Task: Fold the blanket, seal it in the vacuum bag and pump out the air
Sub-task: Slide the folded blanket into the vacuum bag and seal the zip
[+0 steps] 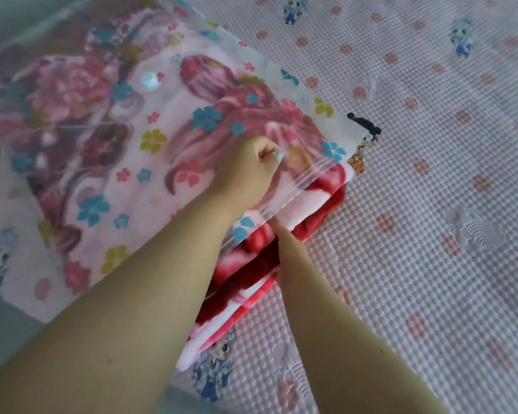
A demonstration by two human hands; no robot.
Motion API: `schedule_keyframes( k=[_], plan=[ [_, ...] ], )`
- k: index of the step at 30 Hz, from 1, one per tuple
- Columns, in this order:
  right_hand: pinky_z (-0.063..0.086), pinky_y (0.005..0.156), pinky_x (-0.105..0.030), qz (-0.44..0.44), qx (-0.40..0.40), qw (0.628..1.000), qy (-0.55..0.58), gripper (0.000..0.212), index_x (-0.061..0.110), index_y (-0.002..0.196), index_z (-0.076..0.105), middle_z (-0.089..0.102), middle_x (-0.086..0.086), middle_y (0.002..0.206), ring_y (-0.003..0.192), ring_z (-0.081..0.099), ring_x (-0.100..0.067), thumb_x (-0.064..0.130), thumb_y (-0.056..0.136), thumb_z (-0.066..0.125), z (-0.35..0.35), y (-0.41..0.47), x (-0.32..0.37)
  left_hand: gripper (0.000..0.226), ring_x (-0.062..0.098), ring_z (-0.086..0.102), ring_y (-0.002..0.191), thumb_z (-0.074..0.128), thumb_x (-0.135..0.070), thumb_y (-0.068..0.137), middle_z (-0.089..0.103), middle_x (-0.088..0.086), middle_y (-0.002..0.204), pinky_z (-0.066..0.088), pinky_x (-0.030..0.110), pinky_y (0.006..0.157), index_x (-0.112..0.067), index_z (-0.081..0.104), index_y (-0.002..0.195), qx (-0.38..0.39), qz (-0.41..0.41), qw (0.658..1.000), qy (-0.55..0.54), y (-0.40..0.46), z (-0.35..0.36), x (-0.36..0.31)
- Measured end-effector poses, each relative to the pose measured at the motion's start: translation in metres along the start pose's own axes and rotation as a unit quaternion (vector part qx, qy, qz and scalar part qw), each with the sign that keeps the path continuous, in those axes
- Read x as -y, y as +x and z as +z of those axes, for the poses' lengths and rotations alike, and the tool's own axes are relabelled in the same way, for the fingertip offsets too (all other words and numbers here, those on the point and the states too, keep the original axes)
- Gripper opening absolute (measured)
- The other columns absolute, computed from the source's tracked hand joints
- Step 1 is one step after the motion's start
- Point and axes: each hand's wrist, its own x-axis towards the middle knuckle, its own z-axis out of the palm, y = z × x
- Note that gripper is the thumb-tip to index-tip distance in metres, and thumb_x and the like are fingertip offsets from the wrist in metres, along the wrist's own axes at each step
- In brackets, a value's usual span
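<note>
Blanket (284, 258) is sticking out of bag (108, 138) mouth; left hand (245, 165) is pinching the bag, right hand hidden inside

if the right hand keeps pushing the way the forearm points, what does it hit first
Most likely more of the folded blanket: the right hand is hidden inside the vacuum bag mouth, among the red folds. Depth there is unclear.

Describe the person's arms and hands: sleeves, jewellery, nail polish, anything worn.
Both forearms are bare, with no sleeves, watch or bracelets in view. The left hand shows a pale, light-blue painted thumbnail and no rings. The right hand is hidden inside the bag's mouth, so nothing can be told.
</note>
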Motion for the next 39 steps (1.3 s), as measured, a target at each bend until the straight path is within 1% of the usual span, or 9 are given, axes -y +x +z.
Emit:
schedule_keyframes(
  k=[5,11,16,18,23,29,33,36,39],
  plan=[
    [0.053,0.058,-0.032,0.041,0.074,0.996,-0.02,0.086,0.005,0.102,0.063,0.071,-0.012,0.085,0.068,0.068,-0.026,0.052,0.034,0.088,0.017,-0.033,-0.049,0.01,-0.007,0.056,0.068,0.058,-0.019,0.092,0.061,-0.017,0.072,0.046,0.018,0.074,-0.019,0.067,0.088,-0.125,-0.056,0.991,-0.006,-0.056,-0.042,0.038],
    [0.049,0.094,-0.048,0.031,0.083,0.995,-0.045,0.116,0.007,0.131,0.051,0.066,-0.016,0.115,0.103,0.065,-0.032,0.047,0.027,0.085,0.063,-0.06,-0.079,0.02,0.015,0.06,0.09,0.057,-0.025,0.093,0.069,0.0,0.097,0.044,0.025,0.082,-0.011,0.068,0.103,-0.211,-0.124,0.969,0.032,-0.117,-0.074,0.086],
    [0.054,0.087,-0.045,-0.024,0.02,0.996,-0.08,0.088,0.006,0.116,0.06,0.07,-0.012,0.101,0.091,0.068,-0.029,0.042,0.038,0.077,0.066,-0.066,-0.09,0.016,0.0,0.061,0.085,0.058,-0.018,0.091,0.07,-0.002,0.085,0.039,0.012,0.075,-0.009,0.069,0.098,-0.297,-0.188,0.936,0.016,-0.166,-0.103,0.127],
    [0.052,0.088,-0.049,-0.015,0.028,0.995,-0.094,0.08,0.008,0.112,0.061,0.071,-0.012,0.1,0.091,0.067,-0.031,0.04,0.04,0.079,0.069,-0.07,-0.106,0.021,0.017,0.063,0.099,0.057,-0.016,0.091,0.071,0.008,0.1,0.042,0.022,0.084,-0.007,0.069,0.105,-0.32,-0.243,0.916,0.017,-0.189,-0.111,0.15],
    [0.055,0.081,-0.048,0.01,0.031,0.997,-0.076,0.044,0.012,0.098,0.064,0.072,-0.007,0.095,0.085,0.07,-0.03,0.029,0.062,0.083,0.069,-0.062,-0.126,0.038,0.037,0.055,0.113,0.057,-0.025,0.093,0.061,0.022,0.122,0.043,0.037,0.096,0.0,0.058,0.121,-0.299,-0.421,0.856,-0.012,-0.231,-0.097,0.212],
    [0.058,0.068,-0.045,0.008,0.067,0.998,0.012,0.016,0.009,0.091,0.06,0.068,-0.01,0.087,0.078,0.07,-0.027,0.013,0.079,0.069,0.064,-0.054,-0.123,0.052,0.034,0.059,0.111,0.051,-0.047,0.095,0.063,0.016,0.12,0.046,0.046,0.101,-0.004,0.059,0.122,-0.172,-0.508,0.792,-0.291,-0.249,-0.059,0.239],
    [0.055,0.081,-0.046,-0.005,0.115,0.993,-0.016,0.021,0.011,0.102,0.062,0.07,-0.009,0.103,0.096,0.068,-0.029,0.022,0.084,0.065,0.064,-0.061,-0.127,0.036,0.017,0.069,0.073,0.063,-0.047,0.088,0.073,0.002,0.084,0.058,0.031,0.063,-0.011,0.064,0.093,-0.174,-0.494,0.741,-0.421,-0.253,-0.047,0.24],
    [0.047,0.094,-0.055,0.017,0.165,0.983,-0.073,0.037,0.006,0.117,0.059,0.067,-0.015,0.115,0.104,0.065,-0.034,0.025,0.086,0.064,0.07,-0.072,-0.134,0.029,0.017,0.07,0.061,0.069,-0.035,0.086,0.075,0.005,0.075,0.058,0.029,0.056,-0.007,0.064,0.087,-0.188,-0.443,0.755,-0.446,-0.26,-0.04,0.241],
    [0.051,0.092,-0.046,-0.011,0.123,0.988,-0.088,0.016,0.005,0.102,0.058,0.067,-0.013,0.106,0.1,0.065,-0.027,0.008,0.086,0.059,0.082,-0.074,-0.136,0.032,0.027,0.063,0.064,0.067,-0.032,0.089,0.072,0.019,0.082,0.053,0.037,0.066,0.0,0.065,0.091,-0.213,-0.412,0.775,-0.429,-0.266,-0.037,0.244]
  ],
)
